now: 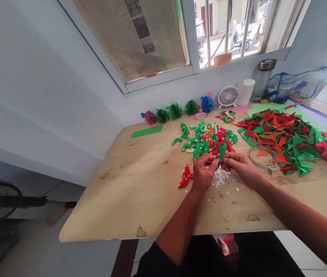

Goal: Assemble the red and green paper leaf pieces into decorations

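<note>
While left hand (pixel 205 173) pinches green paper (pixel 221 152), right hand (pixel 240 166) does (too).

Along the table's (pixel 117 192) back edge, left to right, stand paper balls (pixel 175 110), a fan (pixel 228 96), a cylinder (pixel 245 93), a bottle (pixel 258 86) and a bag (pixel 296 84). A strip (pixel 146 132) lies before the balls, near the back left corner. Cutouts (pixel 200 140) spread mid-table, with paper bits (pixel 221 177) between them and the front edge. Scraps (pixel 296 134) are heaped to their right, a tape roll (pixel 263 166) at the heap's front left.
</note>
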Demonstrator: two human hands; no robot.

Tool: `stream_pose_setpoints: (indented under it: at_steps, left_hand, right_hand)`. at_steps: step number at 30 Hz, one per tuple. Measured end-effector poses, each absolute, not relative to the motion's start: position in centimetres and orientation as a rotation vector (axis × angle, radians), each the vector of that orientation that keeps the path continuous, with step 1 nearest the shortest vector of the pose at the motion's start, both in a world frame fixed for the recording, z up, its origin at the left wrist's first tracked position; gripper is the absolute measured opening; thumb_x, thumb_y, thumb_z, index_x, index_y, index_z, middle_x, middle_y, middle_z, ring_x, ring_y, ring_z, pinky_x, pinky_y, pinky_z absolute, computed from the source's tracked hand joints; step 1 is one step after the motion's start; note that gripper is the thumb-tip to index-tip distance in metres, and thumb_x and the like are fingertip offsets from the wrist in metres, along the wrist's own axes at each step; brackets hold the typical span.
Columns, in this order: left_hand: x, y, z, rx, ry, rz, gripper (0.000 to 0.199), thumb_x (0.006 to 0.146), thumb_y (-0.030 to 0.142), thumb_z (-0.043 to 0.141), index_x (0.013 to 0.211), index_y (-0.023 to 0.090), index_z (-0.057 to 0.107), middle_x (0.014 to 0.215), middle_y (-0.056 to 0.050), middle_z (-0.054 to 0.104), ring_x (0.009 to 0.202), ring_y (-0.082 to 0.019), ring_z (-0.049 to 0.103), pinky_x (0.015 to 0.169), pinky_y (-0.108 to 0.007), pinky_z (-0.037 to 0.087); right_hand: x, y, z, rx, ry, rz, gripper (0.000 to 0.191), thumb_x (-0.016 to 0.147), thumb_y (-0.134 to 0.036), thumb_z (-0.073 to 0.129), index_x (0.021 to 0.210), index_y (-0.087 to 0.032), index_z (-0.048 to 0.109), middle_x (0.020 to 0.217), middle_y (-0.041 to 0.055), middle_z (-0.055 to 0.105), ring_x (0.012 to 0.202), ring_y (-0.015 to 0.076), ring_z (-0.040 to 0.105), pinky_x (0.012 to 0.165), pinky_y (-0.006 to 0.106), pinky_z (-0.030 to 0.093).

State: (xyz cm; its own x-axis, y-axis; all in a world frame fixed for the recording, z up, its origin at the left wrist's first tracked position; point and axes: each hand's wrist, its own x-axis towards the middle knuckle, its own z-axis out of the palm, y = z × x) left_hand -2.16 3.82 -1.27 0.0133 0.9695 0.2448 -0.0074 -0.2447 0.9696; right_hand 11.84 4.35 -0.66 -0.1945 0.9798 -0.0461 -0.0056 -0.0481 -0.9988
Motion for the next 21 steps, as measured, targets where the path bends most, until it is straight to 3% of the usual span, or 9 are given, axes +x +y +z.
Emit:
stream_pose_setpoints:
  at_steps: [11, 21]
  left_hand:
    - [-2.11, 4.03, -1.61, 1.282, 1.065, 1.379, 0.017, 0.069, 0.031, 0.064, 0.064, 0.016, 0.064, 0.066, 0.0, 0.057, 0.058, -0.01, 0.05, 0.057, -0.022, 0.042]
    - [-2.1, 3.35, -0.98, 1.647, 1.193, 1.443, 0.011, 0.076, 0.023, 0.059, 0.069, 0.019, 0.066, 0.07, -0.002, 0.061, 0.069, -0.014, 0.054, 0.065, -0.024, 0.043]
  right_hand:
    - [11.84, 4.26, -0.7, -1.104, -1.25, 1.476, 0.025, 0.069, -0.042, 0.061, 0.063, -0.018, 0.057, 0.06, 0.0023, 0.06, 0.054, 0.0116, 0.049, 0.053, 0.025, 0.039]
    - [11.98, 4.4, -0.77, -1.129, -1.198, 1.512, 0.024, 0.065, -0.04, 0.064, 0.059, -0.018, 0.055, 0.058, 0.0011, 0.057, 0.052, 0.0105, 0.047, 0.052, 0.024, 0.038]
